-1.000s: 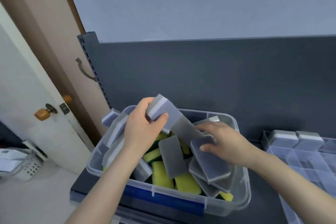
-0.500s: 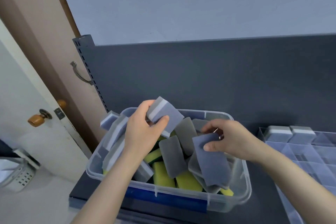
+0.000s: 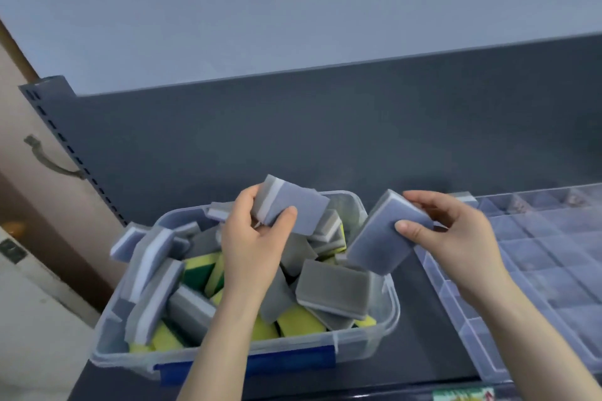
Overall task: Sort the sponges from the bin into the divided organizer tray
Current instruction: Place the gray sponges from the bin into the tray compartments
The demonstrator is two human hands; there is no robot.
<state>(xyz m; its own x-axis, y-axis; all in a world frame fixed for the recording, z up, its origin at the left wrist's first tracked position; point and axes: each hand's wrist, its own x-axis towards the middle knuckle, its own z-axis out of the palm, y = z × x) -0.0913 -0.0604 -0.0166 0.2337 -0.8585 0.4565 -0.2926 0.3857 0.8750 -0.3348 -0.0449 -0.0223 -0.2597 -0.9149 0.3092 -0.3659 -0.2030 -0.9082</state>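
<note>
1. Our left hand [image 3: 257, 247] grips one grey sponge [image 3: 290, 208] above the clear plastic bin [image 3: 384, 329]; thumb on the broad face, fingers behind.
2. Our right hand [image 3: 456, 238] pinches a second grey sponge [image 3: 384, 238] over the bin's right rim, beside the divided organizer tray [image 3: 456, 312] on the worktop [image 3: 420, 319].
3. We judge both sponges light, soft and compressible, with a rougher scouring face; slipping is unlikely.
4. We recommend holding across the short edges, so each sponge drops flat into a compartment.
5. Many grey and yellow-green sponges [image 3: 296, 322] remain in the bin.
</note>
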